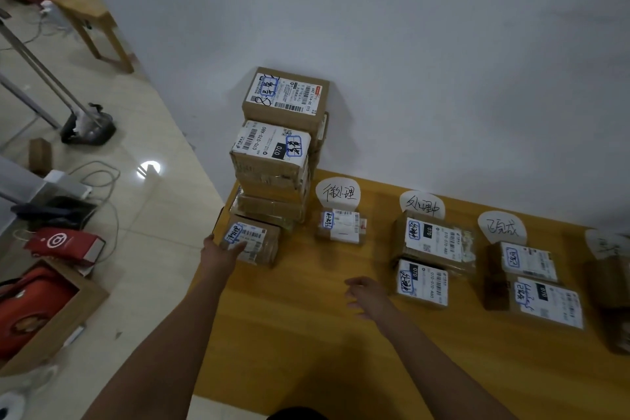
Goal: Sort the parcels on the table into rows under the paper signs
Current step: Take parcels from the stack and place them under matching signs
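Observation:
A small brown parcel [259,242] with a white label lies at the table's left edge, in front of a tall stack of parcels [279,147] against the wall. My left hand [220,254] grips that small parcel on its near left side. My right hand [366,295] hovers over the yellow table [306,334] with fingers apart and nothing in it. Round paper signs [337,193], [422,204], [501,227] lie along the wall. One parcel [341,225] sits under the first sign, two parcels [431,259] under the second, two [535,283] under the third.
A further sign [606,242] and dark parcels [610,297] sit at the far right, blurred. Left of the table the tiled floor holds cables, a red bag [64,245], an open cardboard box [41,317] and a stand base [88,129].

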